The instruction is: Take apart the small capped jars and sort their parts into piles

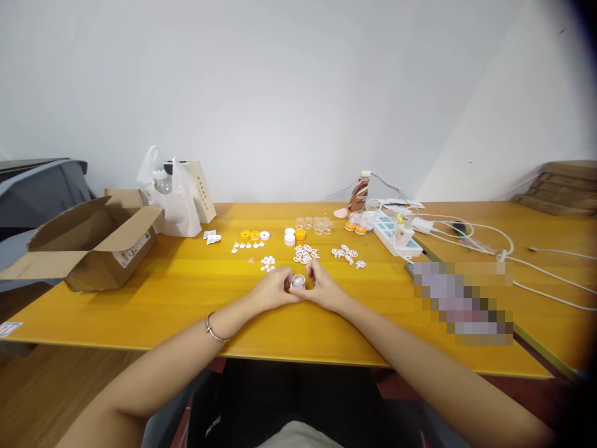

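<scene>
My left hand [276, 288] and my right hand [325, 289] meet near the table's front edge. Their fingers curl round a small clear round piece [298, 282] with something white inside, and both thumbs press at its near side. Just beyond my left hand lie several small white discs [267, 264]. White cut-out pieces [305, 254] are spread past my fingertips, with more white cut-out pieces [345, 252] to the right. Farther back sit white and yellow round caps [290, 236], a row of yellow rings [254, 236], small white stemmed parts [249, 245] and clear round cups [323, 226].
An open cardboard box [102, 239] and a white plastic bag [177, 205] stand left. At the right are a drink bottle [359, 194], orange-and-clear parts [358, 224], a power strip [392, 233] with cables, and a blurred-out flat object [461, 302]. A wall backs the table [186, 311].
</scene>
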A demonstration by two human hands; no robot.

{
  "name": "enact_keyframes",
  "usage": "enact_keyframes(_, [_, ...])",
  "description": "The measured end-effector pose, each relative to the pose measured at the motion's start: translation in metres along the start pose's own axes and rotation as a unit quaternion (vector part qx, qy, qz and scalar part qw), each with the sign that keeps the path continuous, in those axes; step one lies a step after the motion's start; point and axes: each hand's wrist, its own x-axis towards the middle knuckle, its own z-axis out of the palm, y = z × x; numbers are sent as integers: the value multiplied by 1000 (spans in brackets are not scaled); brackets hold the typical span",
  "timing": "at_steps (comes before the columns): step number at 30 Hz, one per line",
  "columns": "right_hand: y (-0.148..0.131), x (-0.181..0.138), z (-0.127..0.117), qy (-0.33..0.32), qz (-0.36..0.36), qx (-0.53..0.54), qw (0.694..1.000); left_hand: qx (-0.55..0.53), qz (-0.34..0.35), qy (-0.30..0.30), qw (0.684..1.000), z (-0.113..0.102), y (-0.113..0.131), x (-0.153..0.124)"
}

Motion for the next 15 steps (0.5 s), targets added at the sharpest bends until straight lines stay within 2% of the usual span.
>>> enact_keyframes(4, [-6,0,1,-17,25,-118,992,12,-15,8,1000,3,2,-1])
enact_keyframes(10, [-10,-3,2,-65,2,-171,983,-36,-25,-7,999,4,0,0])
enact_keyframes(15, [-14,-3,-3,-77,-79,-197,974,-107,-12,-66,992,-2,-3,2])
